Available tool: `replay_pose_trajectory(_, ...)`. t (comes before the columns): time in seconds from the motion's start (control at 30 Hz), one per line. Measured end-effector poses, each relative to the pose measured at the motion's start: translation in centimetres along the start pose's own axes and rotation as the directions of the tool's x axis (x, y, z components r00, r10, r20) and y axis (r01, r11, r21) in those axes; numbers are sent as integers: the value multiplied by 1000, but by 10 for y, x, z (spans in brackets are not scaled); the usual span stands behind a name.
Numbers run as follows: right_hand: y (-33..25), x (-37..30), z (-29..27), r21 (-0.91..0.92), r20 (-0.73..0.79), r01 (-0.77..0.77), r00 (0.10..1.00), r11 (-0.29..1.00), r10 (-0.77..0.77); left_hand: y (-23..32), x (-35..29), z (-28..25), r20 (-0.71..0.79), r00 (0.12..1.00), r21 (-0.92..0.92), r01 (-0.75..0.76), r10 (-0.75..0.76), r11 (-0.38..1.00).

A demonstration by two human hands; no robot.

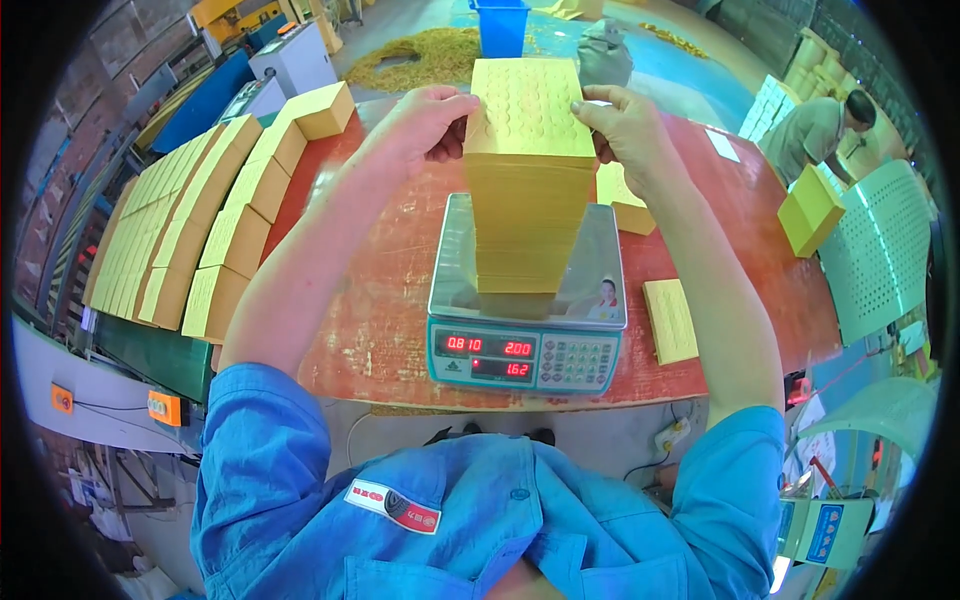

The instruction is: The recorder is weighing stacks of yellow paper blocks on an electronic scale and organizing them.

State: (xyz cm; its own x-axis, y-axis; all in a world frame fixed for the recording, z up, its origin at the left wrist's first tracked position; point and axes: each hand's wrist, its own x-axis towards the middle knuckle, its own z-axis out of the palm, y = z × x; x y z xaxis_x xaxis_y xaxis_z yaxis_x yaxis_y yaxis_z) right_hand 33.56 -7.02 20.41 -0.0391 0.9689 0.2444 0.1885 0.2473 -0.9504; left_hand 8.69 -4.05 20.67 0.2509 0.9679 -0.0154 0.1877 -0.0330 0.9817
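A tall stack of yellow paper sheets [530, 215], with rows of wavy cut marks across its top, rises over the metal pan of a digital scale [480, 372]. Whether its base touches the pan I cannot tell. At the stack's upper left edge my left hand [432, 120] is closed, thumb on the rim and fingers curled at the side. My right hand [622, 128] grips the opposite upper edge in the same way. Red digits are lit on the scale's front, beside a keypad. The inner fingertips of both hands are partly hidden.
Rows of yellow paper blocks [238, 240] line the left of the red table [370, 290]. Another block [670, 320] lies right of the scale, and one [622, 195] sits behind my right forearm. A blue bin [501, 28] stands beyond. At far right a person [815, 130] bends over.
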Motion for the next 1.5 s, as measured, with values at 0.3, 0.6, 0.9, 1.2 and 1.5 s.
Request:
replay_pose_trajectory(0.3, 19, -5, 5, -17, -123, 71, 990, 997, -72, -7, -4, 10, -28, 999, 67, -43, 45, 997)
replay_pose_trajectory(0.6, 35, -28, 3, -310, -182, 148, 960, 939, -211, -33, -26, 24, -191, 964, 149, -157, 184, 976)
replay_pose_trajectory(0.9, 119, -154, -93, 5, -352, -67, 934, 998, 65, -161, -149, -74, -551, 824, 2, 157, -130, 988)
replay_pose_trajectory(1.2, 163, -182, -111, 122, -337, -260, 897, 958, 286, -183, -178, -88, -524, 814, -118, 223, -251, 968)
replay_pose_trajectory(1.5, 156, -175, -94, 160, -255, -206, 936, 965, 242, -156, -167, -58, -432, 874, -112, 194, -223, 975)
